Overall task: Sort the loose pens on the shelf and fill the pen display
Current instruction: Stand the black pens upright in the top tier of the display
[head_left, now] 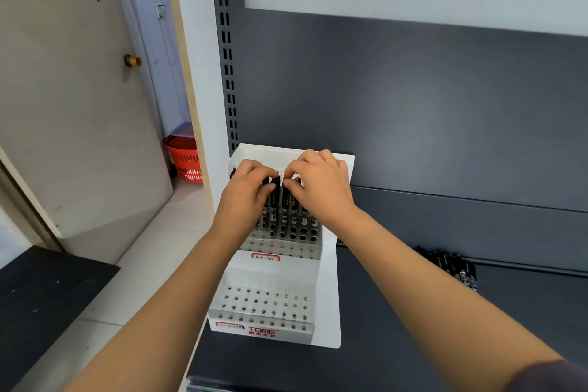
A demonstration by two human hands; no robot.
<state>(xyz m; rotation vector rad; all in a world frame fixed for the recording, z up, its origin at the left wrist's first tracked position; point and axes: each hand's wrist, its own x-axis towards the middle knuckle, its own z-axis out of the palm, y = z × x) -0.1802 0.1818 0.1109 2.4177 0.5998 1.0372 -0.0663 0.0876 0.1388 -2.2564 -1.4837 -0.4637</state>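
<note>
Several pens [288, 213], L hand [246, 183], R hand [321, 181] pinching

Bright, even indoor light, soft and diffuse. A pale sheen spreads across the dark back panel [413, 99], and the white pen display [331, 296] looks nearly washed out. Shadows are faint. Wide-angle distortion bends the door [63, 105] at the left edge.

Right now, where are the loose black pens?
Head view, right side: loose black pens lie on the dark grey shelf, right of the white display.
</note>
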